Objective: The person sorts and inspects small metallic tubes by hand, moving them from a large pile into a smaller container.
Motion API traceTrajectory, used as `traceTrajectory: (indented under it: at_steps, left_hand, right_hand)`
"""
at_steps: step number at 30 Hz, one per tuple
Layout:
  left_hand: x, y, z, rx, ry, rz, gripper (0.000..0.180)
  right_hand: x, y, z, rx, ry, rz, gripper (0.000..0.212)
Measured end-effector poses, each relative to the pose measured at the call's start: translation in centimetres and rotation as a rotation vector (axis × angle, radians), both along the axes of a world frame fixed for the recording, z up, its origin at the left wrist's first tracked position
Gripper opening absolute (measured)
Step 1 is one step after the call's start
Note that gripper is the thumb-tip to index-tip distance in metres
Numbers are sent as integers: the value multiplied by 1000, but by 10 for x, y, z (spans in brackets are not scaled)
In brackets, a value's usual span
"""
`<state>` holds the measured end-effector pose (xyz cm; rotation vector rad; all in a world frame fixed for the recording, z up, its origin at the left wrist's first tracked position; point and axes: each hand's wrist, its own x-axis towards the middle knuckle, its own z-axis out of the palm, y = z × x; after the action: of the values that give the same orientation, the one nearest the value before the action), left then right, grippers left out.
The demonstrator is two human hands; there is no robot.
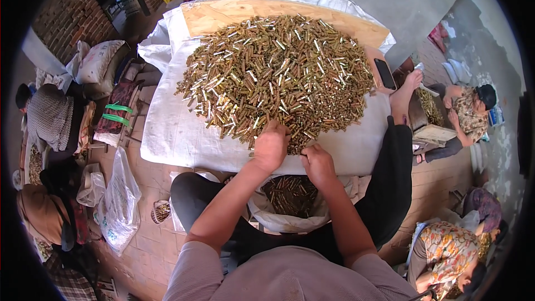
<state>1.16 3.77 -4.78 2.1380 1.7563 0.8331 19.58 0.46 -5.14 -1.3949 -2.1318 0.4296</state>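
A wide heap of small, brass-coloured metal cylinders point(278, 72), some resembling anchor sleeves, covers much of a white cloth-topped table point(167, 128). At the heap's near edge is my left hand point(271, 146), fingers bent and closed among the pieces. What its fingertips hold is hidden. Just to its right, my right hand point(317, 163) is closed at the table's front edge, thumb and fingers pressed together; anything inside is too small to make out. Below both hands, between my legs, an open white sack point(259, 206) contains darker, similar metal pieces point(292, 194).
A wooden board point(223, 14) borders the heap's far side. At the right table edge lies a black phone point(384, 73), near a bare foot point(411, 81). Seated people point(473, 111) work on both sides. Plastic bags point(120, 200) and a small wire basket point(161, 211) stand left on the brick floor.
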Motion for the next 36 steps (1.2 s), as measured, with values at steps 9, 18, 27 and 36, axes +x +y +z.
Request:
traceTrajectory:
  at_steps: [9,18,27,36]
  left_hand:
    - [-20,-14,30,-258,-904,-169,9]
    - [-21,-26,45,-507,-976,-251,10]
    - [-11,-29,38,-597,-1053,-273,13]
    - [-10,-33,50,-551,-997,-251,12]
  right_hand:
    - [6,-2,0,-27,27,38,12]
    - [11,1,38,-595,948,8,9]
    - [8,0,42,-588,1056,88,9]
    - [8,-3,46,-610,1000,87,9]
